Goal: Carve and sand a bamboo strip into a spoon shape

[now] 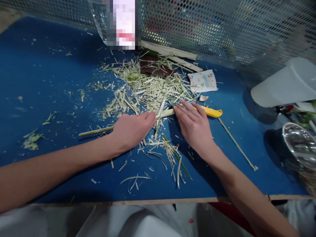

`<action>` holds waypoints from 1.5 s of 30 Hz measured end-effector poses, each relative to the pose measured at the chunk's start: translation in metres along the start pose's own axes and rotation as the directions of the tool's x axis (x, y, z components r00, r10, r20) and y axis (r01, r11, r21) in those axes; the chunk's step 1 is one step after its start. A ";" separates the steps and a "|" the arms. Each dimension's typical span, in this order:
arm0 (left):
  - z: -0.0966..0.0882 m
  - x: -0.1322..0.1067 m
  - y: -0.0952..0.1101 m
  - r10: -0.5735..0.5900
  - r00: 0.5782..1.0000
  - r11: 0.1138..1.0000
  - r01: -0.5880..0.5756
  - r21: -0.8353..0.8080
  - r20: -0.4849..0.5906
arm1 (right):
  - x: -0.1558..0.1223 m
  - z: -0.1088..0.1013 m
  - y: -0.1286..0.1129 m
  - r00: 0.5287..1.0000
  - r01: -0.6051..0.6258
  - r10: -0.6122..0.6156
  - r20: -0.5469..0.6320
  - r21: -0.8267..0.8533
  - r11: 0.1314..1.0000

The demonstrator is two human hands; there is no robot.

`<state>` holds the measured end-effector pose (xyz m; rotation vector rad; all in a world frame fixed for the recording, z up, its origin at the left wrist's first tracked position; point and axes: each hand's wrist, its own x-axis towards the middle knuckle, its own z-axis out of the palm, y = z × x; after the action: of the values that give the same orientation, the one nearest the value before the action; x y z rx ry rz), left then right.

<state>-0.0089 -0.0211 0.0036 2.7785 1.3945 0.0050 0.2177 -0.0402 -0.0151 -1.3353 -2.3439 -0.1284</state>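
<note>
From the head view, the left hand (132, 130) was closed around a pale stripped stalk (98, 131), its far end running across to the right hand (194, 128). That hand gripped a yellow utility knife (208, 112) against the stalk (the blade mostly hidden beneath the fingers). Shredded plant strips (148, 90) lay heaped and scattered across the blue work surface (49, 65), a printed paper scrap (202, 81) sat just beyond the knife, and a perforated metal screen (197, 26) stood behind.
</note>
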 end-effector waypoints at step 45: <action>-0.015 0.008 0.004 -0.093 0.981 0.995 0.086 0.046 0.168 | -0.002 0.005 -0.005 0.996 -0.036 0.031 0.085 0.055 0.998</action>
<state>-0.0013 -0.0166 0.0190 2.6691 1.4887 -0.2583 0.2121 -0.0428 -0.0198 -1.3774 -2.3744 0.0045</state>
